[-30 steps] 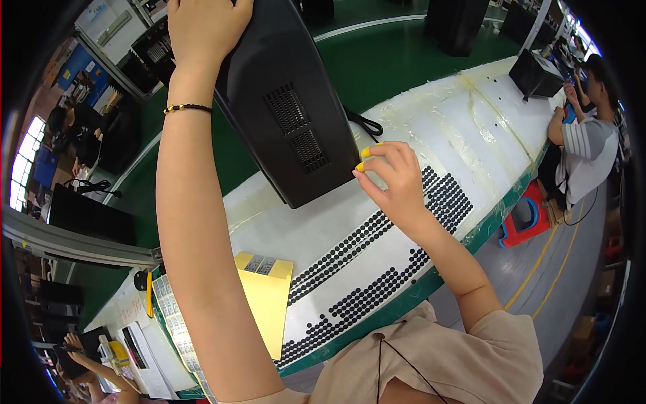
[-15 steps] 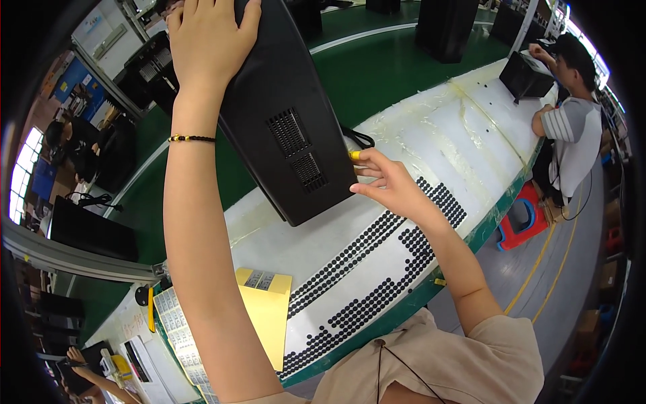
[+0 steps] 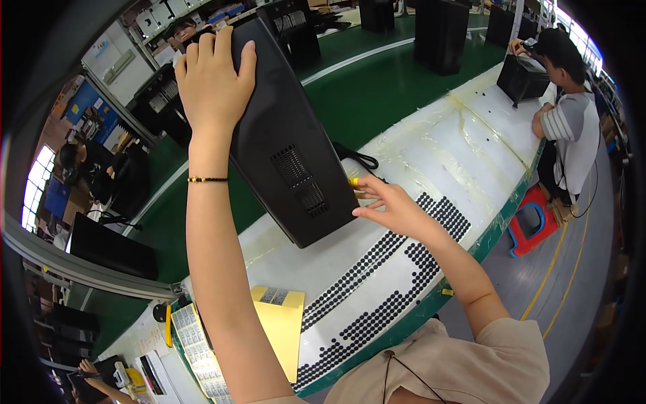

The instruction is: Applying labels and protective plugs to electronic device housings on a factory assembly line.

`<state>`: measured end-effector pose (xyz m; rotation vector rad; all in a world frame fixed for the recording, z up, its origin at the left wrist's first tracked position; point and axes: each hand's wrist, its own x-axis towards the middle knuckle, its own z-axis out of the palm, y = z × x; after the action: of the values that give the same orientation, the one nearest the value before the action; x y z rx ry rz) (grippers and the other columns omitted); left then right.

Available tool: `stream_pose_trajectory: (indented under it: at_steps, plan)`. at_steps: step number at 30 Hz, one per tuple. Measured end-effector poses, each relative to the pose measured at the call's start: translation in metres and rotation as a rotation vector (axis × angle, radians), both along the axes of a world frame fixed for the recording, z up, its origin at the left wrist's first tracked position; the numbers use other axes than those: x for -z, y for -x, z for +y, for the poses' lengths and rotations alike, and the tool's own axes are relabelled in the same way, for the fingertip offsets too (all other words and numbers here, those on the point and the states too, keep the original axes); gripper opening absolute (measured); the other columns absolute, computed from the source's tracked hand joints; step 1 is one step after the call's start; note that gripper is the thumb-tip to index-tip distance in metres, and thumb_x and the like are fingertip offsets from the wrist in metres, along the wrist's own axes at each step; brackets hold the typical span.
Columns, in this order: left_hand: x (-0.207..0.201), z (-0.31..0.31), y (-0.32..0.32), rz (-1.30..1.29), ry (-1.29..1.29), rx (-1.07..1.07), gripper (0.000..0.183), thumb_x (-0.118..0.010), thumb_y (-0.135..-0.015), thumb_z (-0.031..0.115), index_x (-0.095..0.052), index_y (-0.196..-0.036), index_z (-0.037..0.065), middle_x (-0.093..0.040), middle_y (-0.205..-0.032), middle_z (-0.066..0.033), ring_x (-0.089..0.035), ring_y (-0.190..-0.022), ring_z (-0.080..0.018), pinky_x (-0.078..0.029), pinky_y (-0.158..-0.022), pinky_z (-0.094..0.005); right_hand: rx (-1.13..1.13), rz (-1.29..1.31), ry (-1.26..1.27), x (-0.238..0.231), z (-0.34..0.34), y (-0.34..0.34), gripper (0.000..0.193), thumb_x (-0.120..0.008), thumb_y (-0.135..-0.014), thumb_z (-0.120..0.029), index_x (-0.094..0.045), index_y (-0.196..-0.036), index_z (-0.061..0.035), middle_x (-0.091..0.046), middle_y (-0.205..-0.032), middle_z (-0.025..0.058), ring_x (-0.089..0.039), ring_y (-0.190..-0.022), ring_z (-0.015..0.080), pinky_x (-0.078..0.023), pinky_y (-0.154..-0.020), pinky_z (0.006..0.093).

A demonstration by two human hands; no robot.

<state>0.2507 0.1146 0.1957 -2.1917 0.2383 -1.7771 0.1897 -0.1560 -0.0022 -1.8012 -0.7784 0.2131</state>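
Observation:
A tall black computer case [image 3: 289, 114] with two vent grilles in its near panel stands leaning on the white-covered bench. My left hand [image 3: 217, 81] grips its upper left edge, fingers over the top and thumb along the panel. At the lower right edge, my right hand [image 3: 387, 205] holds the case near its bottom corner. One of its fingers wears a yellow finger cot [image 3: 353, 182]; the fingertips beyond the edge are partly hidden. A black cable [image 3: 360, 158] lies looped behind the case.
Rows of small black round pads [image 3: 377, 306] lie on the bench [image 3: 431, 155]. A yellow sheet [image 3: 279, 330] and label sheets [image 3: 195, 350] are near my left forearm. On the right, a person [image 3: 565, 114] works at another black case [image 3: 521, 79] beside a red stool [image 3: 531, 222].
The whole view has shifted, so the case and both hands appear lower and slightly to the right. Both hands keep about the same places on the case.

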Motion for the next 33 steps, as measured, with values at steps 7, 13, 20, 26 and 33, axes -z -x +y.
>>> stream_pose_trajectory:
  at_steps: [7, 13, 20, 26, 33]
  plan:
    - [-0.003, -0.003, -0.004, 0.019, 0.01, 0.025, 0.037, -0.056, -0.091, 0.037, -0.061, -0.113, 0.008, -0.061, -0.099, -0.0061, -0.056, -0.095, -0.0243, -0.04, -0.093, -0.0395, 0.065, -0.165, 0.177, -0.008, 0.0, 0.0, 0.048, -0.072, -0.086, -0.021, -0.047, -0.122, -0.002, -0.067, -0.11, 0.0213, -0.064, -0.107, 0.0342, -0.051, -0.093, 0.0384]
    - [-0.006, -0.025, 0.018, 0.029, 0.01, 0.009, 0.036, -0.059, -0.088, 0.033, -0.06, -0.113, 0.008, -0.059, -0.099, -0.0057, -0.055, -0.095, -0.0246, -0.04, -0.092, -0.0383, 0.041, -0.131, 0.197, -0.008, -0.006, 0.005, 0.046, -0.071, -0.086, -0.02, -0.047, -0.122, -0.0021, -0.067, -0.112, 0.0213, -0.066, -0.106, 0.0316, -0.049, -0.093, 0.0362]
    - [0.016, -0.072, 0.089, 0.005, 0.03, 0.006, 0.041, -0.065, -0.085, 0.033, -0.06, -0.117, 0.008, -0.06, -0.107, -0.0041, -0.055, -0.101, -0.0232, -0.038, -0.093, -0.0372, 0.07, 0.001, 0.037, 0.03, -0.028, -0.04, 0.041, -0.064, -0.091, -0.026, -0.053, -0.123, -0.003, -0.069, -0.105, 0.0167, -0.067, -0.099, 0.0278, -0.051, -0.086, 0.0354]
    - [0.039, -0.102, 0.134, -0.002, -0.008, -0.069, 0.037, -0.059, -0.087, 0.039, -0.066, -0.11, 0.011, -0.063, -0.11, -0.0059, -0.058, -0.099, -0.0235, -0.037, -0.094, -0.0383, 0.023, -0.055, 0.367, 0.059, -0.015, -0.073, 0.047, -0.063, -0.089, -0.027, -0.051, -0.13, -0.0072, -0.069, -0.106, 0.0144, -0.065, -0.098, 0.0338, -0.05, -0.086, 0.0402]
    - [0.06, -0.112, 0.157, -0.024, -0.044, -0.034, 0.031, -0.056, -0.089, 0.038, -0.065, -0.109, 0.016, -0.065, -0.113, -0.0071, -0.059, -0.104, -0.0241, -0.036, -0.096, -0.0387, 0.672, -1.038, 1.06, 0.053, -0.046, -0.187, 0.054, -0.067, -0.086, -0.029, -0.05, -0.134, -0.0098, -0.063, -0.119, 0.0191, -0.059, -0.111, 0.0361, -0.047, -0.096, 0.0401]
